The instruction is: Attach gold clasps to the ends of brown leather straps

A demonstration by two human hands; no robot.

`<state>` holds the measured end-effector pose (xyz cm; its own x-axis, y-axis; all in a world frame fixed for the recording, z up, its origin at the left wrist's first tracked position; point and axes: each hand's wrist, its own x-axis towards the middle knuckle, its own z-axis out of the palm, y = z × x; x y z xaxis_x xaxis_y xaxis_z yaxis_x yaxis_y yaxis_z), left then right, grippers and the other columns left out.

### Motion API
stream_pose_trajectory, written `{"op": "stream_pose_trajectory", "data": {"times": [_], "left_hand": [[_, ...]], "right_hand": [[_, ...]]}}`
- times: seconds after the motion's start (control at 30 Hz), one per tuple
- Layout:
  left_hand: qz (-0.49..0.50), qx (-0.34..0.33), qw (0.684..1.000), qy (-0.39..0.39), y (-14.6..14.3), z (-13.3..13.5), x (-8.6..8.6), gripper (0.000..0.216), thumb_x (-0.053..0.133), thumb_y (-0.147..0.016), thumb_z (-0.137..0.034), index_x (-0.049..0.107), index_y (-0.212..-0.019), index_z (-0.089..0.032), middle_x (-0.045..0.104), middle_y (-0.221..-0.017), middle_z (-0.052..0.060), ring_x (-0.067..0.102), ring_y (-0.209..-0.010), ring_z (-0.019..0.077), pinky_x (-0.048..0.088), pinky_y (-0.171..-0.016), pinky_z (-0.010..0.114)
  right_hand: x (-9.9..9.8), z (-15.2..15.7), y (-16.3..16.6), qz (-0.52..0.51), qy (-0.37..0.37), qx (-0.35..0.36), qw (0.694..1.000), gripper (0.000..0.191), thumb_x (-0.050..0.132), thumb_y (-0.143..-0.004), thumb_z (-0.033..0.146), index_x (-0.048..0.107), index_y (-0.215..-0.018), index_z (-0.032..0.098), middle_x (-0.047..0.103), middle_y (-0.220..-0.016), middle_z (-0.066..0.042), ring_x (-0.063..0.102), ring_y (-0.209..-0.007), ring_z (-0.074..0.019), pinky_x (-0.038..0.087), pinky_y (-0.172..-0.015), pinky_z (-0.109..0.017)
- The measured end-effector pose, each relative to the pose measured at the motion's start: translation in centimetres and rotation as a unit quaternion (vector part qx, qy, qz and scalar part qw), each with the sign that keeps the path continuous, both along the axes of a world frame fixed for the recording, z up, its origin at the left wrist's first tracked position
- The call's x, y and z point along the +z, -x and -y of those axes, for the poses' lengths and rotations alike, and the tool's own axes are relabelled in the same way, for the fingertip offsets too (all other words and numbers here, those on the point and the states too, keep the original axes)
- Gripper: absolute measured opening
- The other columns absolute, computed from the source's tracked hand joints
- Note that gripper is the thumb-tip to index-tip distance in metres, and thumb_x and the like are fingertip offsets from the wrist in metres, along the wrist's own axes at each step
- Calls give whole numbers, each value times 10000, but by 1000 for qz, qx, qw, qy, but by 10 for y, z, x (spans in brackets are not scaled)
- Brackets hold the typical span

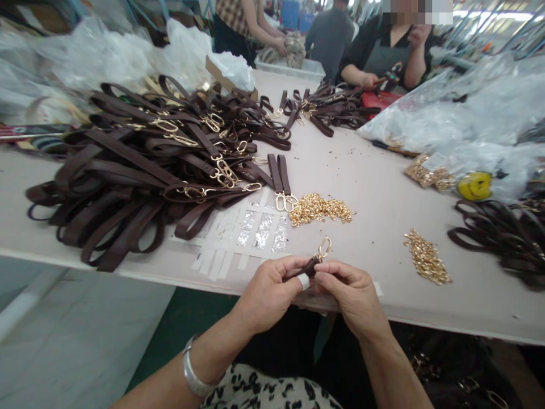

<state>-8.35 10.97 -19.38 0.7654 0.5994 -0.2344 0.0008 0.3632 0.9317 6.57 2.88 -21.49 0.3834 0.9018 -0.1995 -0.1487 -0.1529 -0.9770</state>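
Observation:
My left hand (272, 289) and my right hand (351, 292) meet at the table's near edge, both pinched on the end of a dark brown leather strap (310, 266). A gold clasp (323, 247) sticks up from that strap end. My left thumb wears white tape and the wrist a silver bangle. Just beyond my hands lie a heap of gold clasps (320, 209) and a smaller heap (426, 258) to the right. A big pile of brown straps with gold clasps (140, 170) fills the left of the table.
Strips of tape (244, 233) are stuck to the beige table (366, 170). More straps (327, 105) lie at the far side, where other people work. Plastic bags (468, 113), a bag of gold hardware (428, 170) and more straps (502, 238) sit on the right.

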Motion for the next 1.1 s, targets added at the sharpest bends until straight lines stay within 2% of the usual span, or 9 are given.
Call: {"op": "stream_pose_trajectory", "data": {"times": [0.13, 0.3, 0.5, 0.6, 0.77, 0.9, 1.0, 1.03, 1.1], "left_hand": [[-25, -21, 999, -33, -1, -1, 1, 369, 543, -867, -157, 676, -1202, -235, 753, -1070, 21, 695, -955, 185, 537, -902, 327], [-114, -20, 974, -197, 1, -2, 3, 367, 538, -871, -201, 681, -1203, -266, 723, -1178, -6, 661, -1079, 214, 504, -988, 329], [-149, -16, 930, -335, -3, 5, -3, 379, 517, -896, -293, 658, -1248, -283, 721, -1186, 2, 672, -1092, 236, 534, -964, 330], [-153, -20, 918, -364, -7, 8, -6, 371, 519, -906, -309, 658, -1249, -291, 735, -1153, 4, 700, -1034, 233, 560, -918, 313], [-141, -17, 920, -365, -12, 14, -10, 340, 542, -898, -308, 692, -1202, -293, 758, -1088, 8, 721, -966, 231, 563, -908, 305], [-136, -13, 945, -297, -20, 17, -9, 338, 558, -871, -284, 707, -1174, -272, 741, -1119, 26, 700, -994, 245, 563, -907, 322], [-133, -26, 975, -175, -23, 14, -7, 385, 544, -880, -337, 662, -1237, -257, 708, -1130, 46, 706, -807, 209, 607, -738, 305], [-132, -22, 980, -146, -22, 12, -6, 411, 540, -884, -365, 637, -1268, -257, 697, -1117, 48, 694, -758, 194, 606, -692, 296], [-141, -4, 982, -128, -18, 7, -6, 471, 540, -888, -421, 587, -1326, -254, 695, -1006, 41, 663, -702, 175, 585, -636, 270]], "right_hand": [[5, -2, 1, -25, -16, 7, 1000, 113, 782, -721, 295, 751, -745, 189, 685, -671, 13, 613, -616, -115, 504, -630, -234], [4, -2, 1, -105, -26, -16, 994, 171, 810, -671, 275, 691, -740, 174, 706, -650, 7, 649, -591, -127, 522, -611, -233], [2, 6, -2, -131, -19, -35, 991, 259, 853, -619, 263, 622, -677, 160, 704, -622, 7, 633, -560, -98, 500, -582, -189], [0, 10, -6, -166, -26, -45, 985, 263, 844, -630, 265, 612, -686, 153, 707, -615, -8, 636, -551, -101, 503, -575, -193], [-3, 16, -7, -182, -8, -68, 981, 371, 872, -582, 298, 539, -687, 172, 699, -603, -5, 642, -523, -125, 508, -537, -218], [3, 19, -16, -76, -11, -41, 996, 313, 833, -656, 307, 554, -723, 182, 689, -672, 18, 632, -589, -114, 487, -580, -215], [11, 24, -51, 131, -8, -35, 991, 201, 758, -753, 329, 611, -782, 195, 687, -730, 13, 630, -658, -134, 490, -629, -242], [13, 25, -69, 248, -1, -58, 967, 155, 720, -794, 324, 632, -820, 200, 693, -761, 5, 633, -692, -145, 497, -665, -257], [16, 28, -108, 480, 28, -109, 870, 98, 635, -862, 277, 656, -920, 200, 711, -867, -29, 639, -800, -176, 499, -772, -301]]}}
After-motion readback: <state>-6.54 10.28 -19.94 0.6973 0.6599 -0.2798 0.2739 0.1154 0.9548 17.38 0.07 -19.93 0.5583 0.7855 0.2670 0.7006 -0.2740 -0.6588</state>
